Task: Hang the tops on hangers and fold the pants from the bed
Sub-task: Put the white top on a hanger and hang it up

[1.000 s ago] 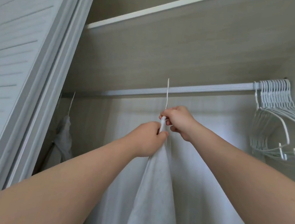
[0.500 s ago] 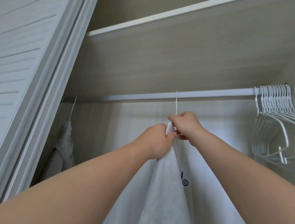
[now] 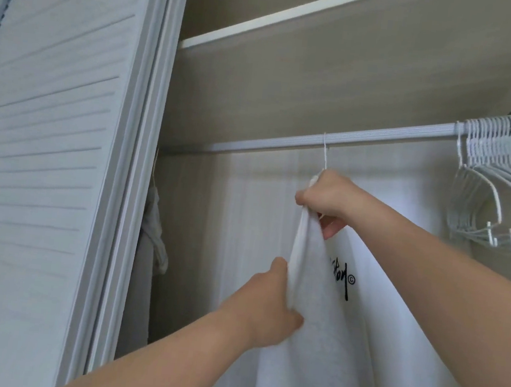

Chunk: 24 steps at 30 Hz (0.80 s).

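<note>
A white top [image 3: 320, 344] with black lettering hangs on a white hanger whose hook [image 3: 325, 150] sits over the closet rod [image 3: 381, 137]. My right hand [image 3: 327, 198] grips the top's neck and the hanger just below the hook. Lower down, my left hand [image 3: 267, 306] grips the top's left edge. Most of the hanger is hidden inside the fabric.
A bunch of empty white hangers [image 3: 496, 189] hangs at the rod's right end. Another pale garment [image 3: 151, 229] hangs at the far left behind the louvered closet door [image 3: 45, 153]. A shelf [image 3: 301, 7] runs above the rod.
The hanger's hook now rests on the rod. My left hand has slid from the neck down the top's left edge. The black lettering has come into view.
</note>
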Each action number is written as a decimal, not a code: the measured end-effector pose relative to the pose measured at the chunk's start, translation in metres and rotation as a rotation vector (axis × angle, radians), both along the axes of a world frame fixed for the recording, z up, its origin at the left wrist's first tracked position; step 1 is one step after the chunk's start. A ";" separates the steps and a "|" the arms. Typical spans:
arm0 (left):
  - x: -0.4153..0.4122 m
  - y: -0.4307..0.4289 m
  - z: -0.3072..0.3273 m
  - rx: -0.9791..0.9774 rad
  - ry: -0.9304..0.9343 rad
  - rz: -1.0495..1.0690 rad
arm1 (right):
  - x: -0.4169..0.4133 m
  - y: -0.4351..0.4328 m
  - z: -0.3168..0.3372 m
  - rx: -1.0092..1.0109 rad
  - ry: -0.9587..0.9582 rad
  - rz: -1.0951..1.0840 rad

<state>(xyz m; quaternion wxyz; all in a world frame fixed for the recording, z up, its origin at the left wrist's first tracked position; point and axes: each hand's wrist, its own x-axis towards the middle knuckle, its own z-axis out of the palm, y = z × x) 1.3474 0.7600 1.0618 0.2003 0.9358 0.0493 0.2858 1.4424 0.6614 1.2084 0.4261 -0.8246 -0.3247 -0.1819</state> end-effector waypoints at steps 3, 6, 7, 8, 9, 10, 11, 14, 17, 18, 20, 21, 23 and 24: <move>-0.010 0.001 -0.015 0.055 0.051 0.043 | -0.007 0.005 -0.009 0.014 -0.111 -0.065; -0.021 0.007 -0.018 0.076 0.062 0.069 | -0.006 0.013 -0.014 0.043 -0.166 -0.044; -0.024 0.011 -0.017 0.076 0.065 0.078 | -0.004 0.016 -0.015 0.066 -0.166 -0.021; -0.027 0.014 -0.015 0.079 0.070 0.090 | -0.001 0.020 -0.016 0.090 -0.162 0.001; -0.030 0.018 -0.014 0.089 0.077 0.101 | 0.002 0.025 -0.017 0.109 -0.158 0.020; -0.031 0.022 -0.012 0.102 0.087 0.112 | 0.005 0.031 -0.018 0.121 -0.154 0.040; -0.032 0.026 -0.010 0.116 0.099 0.121 | 0.008 0.037 -0.019 0.129 -0.153 0.063; -0.033 0.043 -0.006 0.138 0.134 0.164 | 0.016 0.061 -0.021 0.143 -0.163 0.142; -0.032 0.064 -0.003 0.135 0.168 0.222 | 0.024 0.090 -0.021 0.147 -0.173 0.231; -0.030 0.072 0.000 0.139 0.176 0.242 | 0.027 0.099 -0.021 0.146 -0.177 0.258; -0.027 0.086 0.006 0.148 0.177 0.277 | 0.036 0.117 -0.018 0.155 -0.185 0.296; -0.025 0.092 0.008 0.150 0.174 0.294 | 0.040 0.125 -0.018 0.162 -0.186 0.314; -0.022 0.104 0.011 0.165 0.173 0.331 | 0.049 0.143 -0.018 0.175 -0.188 0.352; -0.019 0.110 0.011 0.174 0.179 0.353 | 0.052 0.152 -0.019 0.181 -0.188 0.375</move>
